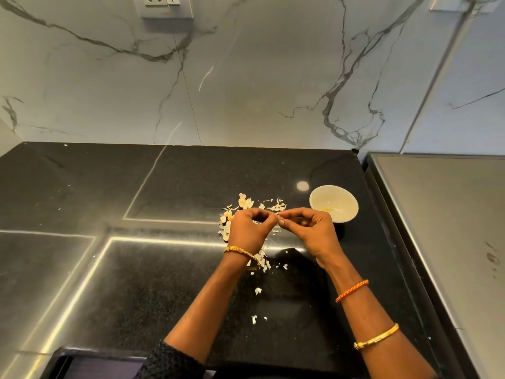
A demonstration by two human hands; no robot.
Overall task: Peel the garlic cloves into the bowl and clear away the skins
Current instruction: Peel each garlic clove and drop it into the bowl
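A black speckled table is seen from above, crossed by bright strip reflections, with a marble-veined wall rising behind it and a socket plate set high on that wall. At the bottom left edge a dark knitted sleeve is partly shown. Towards the middle, a loose heap of papery garlic skins is spread on the table, and part of it is hidden behind the hands; smaller flakes are scattered nearer the person, between the two forearms. The left hand is held above the heap, a beaded gold bangle worn at its wrist, and its fingers are curled in towards the thumb. The right hand is raised just beside it, with its fingers likewise curled, so that the fingertips of both hands meet. A small garlic clove is pinched between them at that meeting point, though very little of it is visible and whether skin is left on it cannot be told. An orange cord and a gold bangle are worn on the right forearm. Just right of the right hand, a white bowl is stood on the table, partly overlapped by the knuckles, and something pale yellowish is seen lying inside it. At the far right, a grey metal surface is set alongside the table.
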